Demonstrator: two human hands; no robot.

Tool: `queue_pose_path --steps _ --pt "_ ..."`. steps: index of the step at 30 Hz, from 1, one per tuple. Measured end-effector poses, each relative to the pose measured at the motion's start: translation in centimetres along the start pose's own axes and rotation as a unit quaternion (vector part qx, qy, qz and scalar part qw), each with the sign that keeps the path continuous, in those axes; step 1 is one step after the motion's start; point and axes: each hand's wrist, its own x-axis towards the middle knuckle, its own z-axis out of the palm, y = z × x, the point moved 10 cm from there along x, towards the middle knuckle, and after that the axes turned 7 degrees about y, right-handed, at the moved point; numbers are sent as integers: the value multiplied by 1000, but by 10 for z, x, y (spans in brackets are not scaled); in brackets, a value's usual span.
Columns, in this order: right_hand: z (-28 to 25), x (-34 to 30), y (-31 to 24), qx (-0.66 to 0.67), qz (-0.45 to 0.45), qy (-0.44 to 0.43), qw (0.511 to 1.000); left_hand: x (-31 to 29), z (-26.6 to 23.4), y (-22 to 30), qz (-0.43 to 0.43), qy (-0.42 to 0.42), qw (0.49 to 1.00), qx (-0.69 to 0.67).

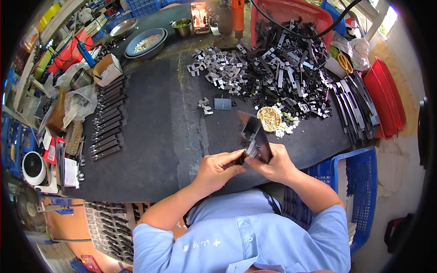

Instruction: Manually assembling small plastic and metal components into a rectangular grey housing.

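Near the table's front edge, my right hand grips a long dark flat part, tilted up and away from me. A small metal piece sits against its inner face, close to my right thumb. My left hand is closed in a pinch at the near end of the dark part; its fingertips partly hide what they hold. Just beyond stands a round tub of small gold-coloured pieces, with white bits beside it. A grey block and a few silver clips lie farther left.
Heaps of silver clips and black brackets cover the far right, below a red basket. Finished-looking dark strips lie in a row at left. Blue bowls stand behind; a blue crate is at right.
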Motion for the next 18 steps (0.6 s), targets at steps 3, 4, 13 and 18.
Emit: queue_pose_path --steps 3,4,13,18 --pt "1 -5 2 0 -20 19 1000 -2 9 -5 21 -8 1000 -4" --pt "1 -5 12 31 15 30 999 -2 10 -13 -34 -7 997 -74" --pt "5 -8 38 135 80 50 986 2 2 -16 -9 62 996 -56" --pt "4 -11 39 193 60 63 977 2 0 -8 49 94 994 1"
